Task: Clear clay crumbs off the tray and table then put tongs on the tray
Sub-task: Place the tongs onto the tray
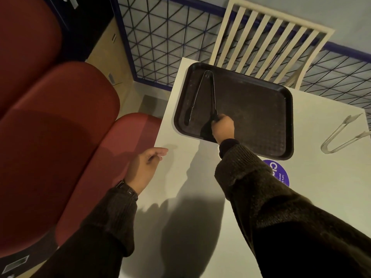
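A dark brown tray lies on the white table. Black metal tongs rest on the tray's left part, spread in a V with the hinge at the far end. My right hand is closed around the tip of the tongs' right arm near the tray's front edge. At the table's left edge my left hand hovers with its fingers loosely curled and holds nothing. A second pair of tongs, clear plastic, lies on the table to the right of the tray. I see no clay crumbs.
A purple round sticker sits on the table just in front of the tray. Red padded seats line the left side. A cream slatted chair stands behind the table on patterned carpet.
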`<action>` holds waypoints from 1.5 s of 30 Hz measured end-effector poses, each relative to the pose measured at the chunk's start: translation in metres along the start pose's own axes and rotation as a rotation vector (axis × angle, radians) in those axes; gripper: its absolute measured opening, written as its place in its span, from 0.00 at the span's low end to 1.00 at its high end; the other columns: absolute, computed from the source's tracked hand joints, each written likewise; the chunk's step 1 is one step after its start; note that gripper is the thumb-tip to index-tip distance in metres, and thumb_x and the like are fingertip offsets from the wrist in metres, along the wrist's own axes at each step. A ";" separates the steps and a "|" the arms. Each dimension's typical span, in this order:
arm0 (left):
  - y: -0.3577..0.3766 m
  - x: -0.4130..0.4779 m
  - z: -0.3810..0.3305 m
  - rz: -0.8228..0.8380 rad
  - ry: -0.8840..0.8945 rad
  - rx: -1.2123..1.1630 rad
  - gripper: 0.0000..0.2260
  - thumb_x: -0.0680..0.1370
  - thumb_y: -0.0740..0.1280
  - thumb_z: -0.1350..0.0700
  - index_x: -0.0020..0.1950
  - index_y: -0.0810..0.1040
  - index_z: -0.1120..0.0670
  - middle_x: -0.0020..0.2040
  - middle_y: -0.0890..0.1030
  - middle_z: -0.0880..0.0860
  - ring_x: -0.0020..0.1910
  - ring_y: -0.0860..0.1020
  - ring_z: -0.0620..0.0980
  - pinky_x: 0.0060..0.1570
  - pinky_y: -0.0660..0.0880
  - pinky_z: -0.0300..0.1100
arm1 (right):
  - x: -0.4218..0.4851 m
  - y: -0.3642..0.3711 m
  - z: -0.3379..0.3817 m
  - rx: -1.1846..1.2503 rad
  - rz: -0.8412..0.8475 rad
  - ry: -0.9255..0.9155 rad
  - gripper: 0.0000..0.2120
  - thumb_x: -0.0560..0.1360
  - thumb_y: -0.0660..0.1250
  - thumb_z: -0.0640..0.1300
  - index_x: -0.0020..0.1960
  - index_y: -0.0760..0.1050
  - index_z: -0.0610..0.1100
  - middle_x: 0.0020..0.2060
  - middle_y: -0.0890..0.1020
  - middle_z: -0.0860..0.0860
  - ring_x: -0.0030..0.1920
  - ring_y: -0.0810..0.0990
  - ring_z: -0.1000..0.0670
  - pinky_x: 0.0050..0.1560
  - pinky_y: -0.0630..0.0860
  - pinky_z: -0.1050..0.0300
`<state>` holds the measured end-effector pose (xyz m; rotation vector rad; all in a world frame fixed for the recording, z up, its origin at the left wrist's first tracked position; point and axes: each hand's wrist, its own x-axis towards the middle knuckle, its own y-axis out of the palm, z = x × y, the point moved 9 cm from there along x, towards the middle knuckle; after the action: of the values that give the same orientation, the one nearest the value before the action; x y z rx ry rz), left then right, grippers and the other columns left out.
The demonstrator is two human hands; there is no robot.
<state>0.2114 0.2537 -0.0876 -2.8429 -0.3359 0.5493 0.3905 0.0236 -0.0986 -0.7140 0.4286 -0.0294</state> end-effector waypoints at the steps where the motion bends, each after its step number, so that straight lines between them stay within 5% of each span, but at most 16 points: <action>1: 0.000 -0.001 0.000 0.000 -0.001 0.001 0.19 0.80 0.60 0.68 0.46 0.79 0.45 0.44 0.83 0.34 0.43 0.80 0.28 0.48 0.72 0.22 | 0.000 0.000 0.000 0.005 0.004 -0.005 0.13 0.78 0.62 0.38 0.61 0.75 0.38 0.56 0.80 0.41 0.57 0.79 0.41 0.61 0.76 0.48; 7: 0.009 -0.003 -0.010 0.016 -0.010 -0.008 0.20 0.80 0.59 0.68 0.45 0.79 0.43 0.43 0.83 0.34 0.45 0.81 0.34 0.50 0.73 0.25 | -0.017 -0.017 0.003 -0.003 -0.012 -0.053 0.21 0.76 0.66 0.49 0.64 0.71 0.39 0.57 0.79 0.43 0.57 0.79 0.43 0.58 0.77 0.50; 12: 0.049 -0.007 -0.039 0.125 0.037 0.010 0.20 0.79 0.59 0.70 0.46 0.79 0.45 0.48 0.81 0.42 0.50 0.80 0.48 0.58 0.73 0.36 | -0.042 -0.074 -0.020 -0.084 -0.022 -0.092 0.22 0.76 0.65 0.50 0.67 0.69 0.41 0.62 0.77 0.44 0.61 0.77 0.43 0.62 0.72 0.50; 16: 0.099 -0.019 -0.065 0.262 0.059 0.081 0.15 0.81 0.59 0.67 0.51 0.79 0.49 0.54 0.81 0.49 0.58 0.78 0.52 0.68 0.71 0.47 | -0.065 -0.136 -0.054 -0.266 -0.038 -0.153 0.18 0.75 0.67 0.48 0.62 0.74 0.43 0.57 0.79 0.44 0.56 0.78 0.42 0.61 0.74 0.43; 23: 0.196 -0.043 -0.101 0.400 0.109 0.226 0.13 0.82 0.59 0.60 0.62 0.79 0.55 0.64 0.79 0.54 0.65 0.76 0.54 0.70 0.71 0.52 | -0.085 -0.231 -0.125 -0.481 -0.087 -0.181 0.18 0.76 0.65 0.49 0.64 0.73 0.45 0.57 0.79 0.45 0.58 0.76 0.42 0.60 0.72 0.43; 29: 0.269 -0.061 -0.108 0.455 0.117 0.283 0.11 0.82 0.60 0.57 0.61 0.79 0.54 0.61 0.81 0.52 0.60 0.79 0.52 0.63 0.76 0.48 | -0.059 -0.294 -0.191 -0.610 -0.063 -0.152 0.19 0.76 0.63 0.48 0.66 0.72 0.44 0.60 0.77 0.44 0.61 0.74 0.40 0.61 0.69 0.45; 33: 0.300 -0.059 -0.101 0.456 0.073 0.210 0.09 0.81 0.63 0.57 0.59 0.79 0.53 0.56 0.81 0.51 0.54 0.80 0.48 0.48 0.79 0.32 | -0.018 -0.325 -0.219 -0.684 -0.064 -0.148 0.20 0.76 0.62 0.45 0.67 0.71 0.44 0.63 0.75 0.44 0.61 0.73 0.39 0.60 0.69 0.45; 37: 0.317 -0.053 -0.101 0.433 0.081 0.198 0.08 0.81 0.63 0.61 0.56 0.78 0.52 0.50 0.83 0.44 0.48 0.81 0.44 0.40 0.78 0.27 | 0.029 -0.338 -0.222 -0.836 -0.076 -0.222 0.22 0.74 0.60 0.38 0.68 0.68 0.42 0.65 0.72 0.43 0.60 0.71 0.37 0.57 0.70 0.43; 41: 0.317 -0.045 -0.105 0.370 0.115 0.248 0.08 0.76 0.64 0.53 0.52 0.79 0.49 0.44 0.83 0.34 0.47 0.82 0.39 0.45 0.79 0.30 | 0.074 -0.341 -0.216 -1.009 -0.049 -0.286 0.27 0.75 0.58 0.33 0.73 0.60 0.43 0.71 0.64 0.44 0.67 0.66 0.37 0.63 0.66 0.38; 45: 0.321 -0.039 -0.112 0.355 0.143 0.367 0.10 0.82 0.60 0.58 0.55 0.79 0.46 0.49 0.78 0.37 0.50 0.76 0.39 0.52 0.70 0.26 | 0.106 -0.331 -0.227 -1.195 0.060 -0.255 0.33 0.76 0.59 0.35 0.77 0.49 0.45 0.77 0.53 0.48 0.75 0.55 0.40 0.71 0.55 0.35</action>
<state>0.2773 -0.0808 -0.0574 -2.5680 0.2753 0.4143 0.4379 -0.3888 -0.0790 -1.8532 0.1835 0.4026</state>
